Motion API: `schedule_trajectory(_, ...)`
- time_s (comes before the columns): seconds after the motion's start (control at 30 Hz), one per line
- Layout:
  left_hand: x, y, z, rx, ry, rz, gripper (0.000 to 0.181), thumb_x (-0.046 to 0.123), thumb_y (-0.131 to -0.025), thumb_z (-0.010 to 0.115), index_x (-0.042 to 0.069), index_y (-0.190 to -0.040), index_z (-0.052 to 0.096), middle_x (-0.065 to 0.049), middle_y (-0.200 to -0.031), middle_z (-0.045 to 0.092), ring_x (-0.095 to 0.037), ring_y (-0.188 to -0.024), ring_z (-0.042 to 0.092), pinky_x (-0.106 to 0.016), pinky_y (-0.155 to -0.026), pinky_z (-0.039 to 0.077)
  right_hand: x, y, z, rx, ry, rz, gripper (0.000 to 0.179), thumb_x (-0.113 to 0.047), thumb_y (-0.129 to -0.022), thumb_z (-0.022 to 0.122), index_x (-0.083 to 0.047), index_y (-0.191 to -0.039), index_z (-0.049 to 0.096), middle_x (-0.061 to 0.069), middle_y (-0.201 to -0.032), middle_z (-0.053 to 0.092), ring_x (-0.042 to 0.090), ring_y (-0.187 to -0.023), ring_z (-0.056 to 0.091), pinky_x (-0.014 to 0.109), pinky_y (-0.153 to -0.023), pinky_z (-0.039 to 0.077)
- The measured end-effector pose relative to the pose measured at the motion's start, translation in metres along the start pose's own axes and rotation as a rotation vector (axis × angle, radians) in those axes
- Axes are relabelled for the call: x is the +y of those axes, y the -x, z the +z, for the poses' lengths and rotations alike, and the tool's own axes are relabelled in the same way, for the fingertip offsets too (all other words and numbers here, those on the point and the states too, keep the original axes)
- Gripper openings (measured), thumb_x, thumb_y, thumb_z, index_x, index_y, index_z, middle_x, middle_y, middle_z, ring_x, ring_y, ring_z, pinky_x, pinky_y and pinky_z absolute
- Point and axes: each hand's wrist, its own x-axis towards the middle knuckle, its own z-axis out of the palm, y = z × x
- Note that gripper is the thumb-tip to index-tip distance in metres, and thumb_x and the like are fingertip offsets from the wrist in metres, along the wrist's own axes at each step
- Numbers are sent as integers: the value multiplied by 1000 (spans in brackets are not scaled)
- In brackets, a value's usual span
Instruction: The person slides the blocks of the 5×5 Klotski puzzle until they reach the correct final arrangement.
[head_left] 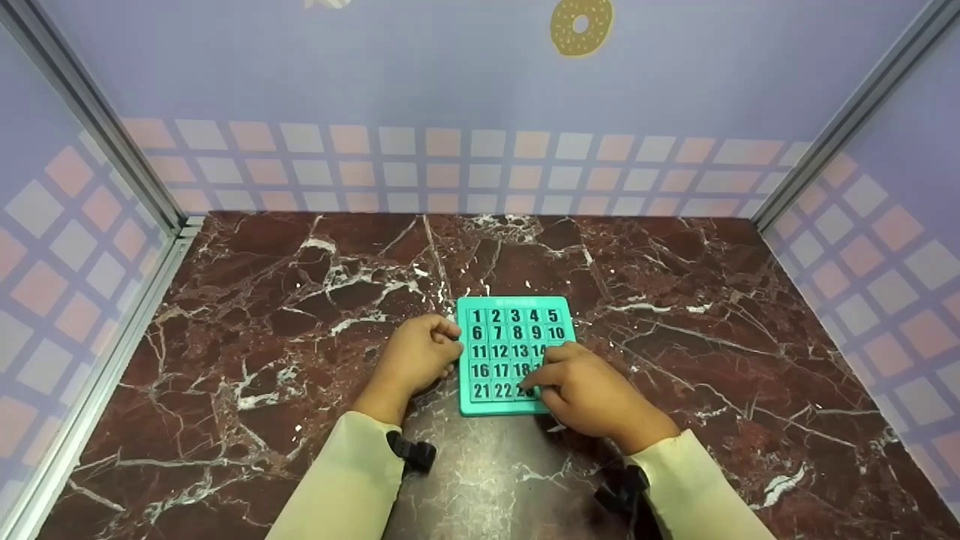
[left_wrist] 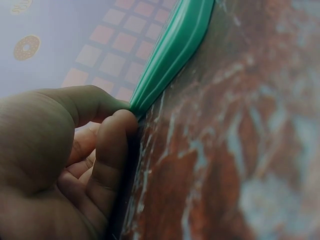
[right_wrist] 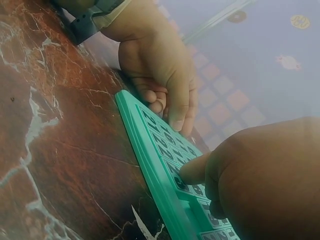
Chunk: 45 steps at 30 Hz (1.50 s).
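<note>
A turquoise number slide puzzle (head_left: 500, 360) lies flat on the table, its black-numbered tiles in rows starting from 1 at the top left. At its left edge, my left hand (head_left: 420, 352) pinches the frame between thumb and index finger; the left wrist view shows the fingertips meeting at the green rim (left_wrist: 175, 52). My right hand (head_left: 592, 390) lies over the lower right part and hides several tiles there. Its extended index finger (right_wrist: 194, 171) presses on the tile marked 23 in the bottom row. In the right wrist view a vacant slot (right_wrist: 191, 209) shows beside that tile.
The dark red marbled tabletop (head_left: 262, 315) with white veins extends around the puzzle. Lilac panels with pink and white checks enclose it, the back wall (head_left: 465, 75) behind and others at both sides. Black straps (head_left: 412, 451) with small devices sit on both wrists.
</note>
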Motion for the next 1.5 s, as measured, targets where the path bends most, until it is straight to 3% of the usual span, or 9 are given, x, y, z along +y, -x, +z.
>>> schedule_trajectory(0.57,1,1,0,6,1,-9,18,12,-99,80,9,-116,77,-1,-88,72,-14,-64,68,-27,-61,60,-1,0,0,13,-1,-11,25,-7,-94,75,-23,-105,91,-5,-90,68,15,-90,63,38,-84,59)
schedule_trajectory(1.13,1,1,-1,-5,13,-2,17,12,-99,79,9,-116,77,-2,-88,73,-15,-65,69,-28,-62,61,3,2,-2,40,10,-40,31,-4,-91,73,-25,-104,91,-7,-85,64,14,-83,57,34,-75,53)
schedule_trajectory(1.5,2,1,-1,5,-8,-3,18,13,-99,81,10,-116,77,-2,-88,73,-15,-65,70,-28,-63,61,4,2,-6,21,10,-19,28,-5,-91,73,-23,-103,91,-7,-85,63,15,-86,58,35,-79,55)
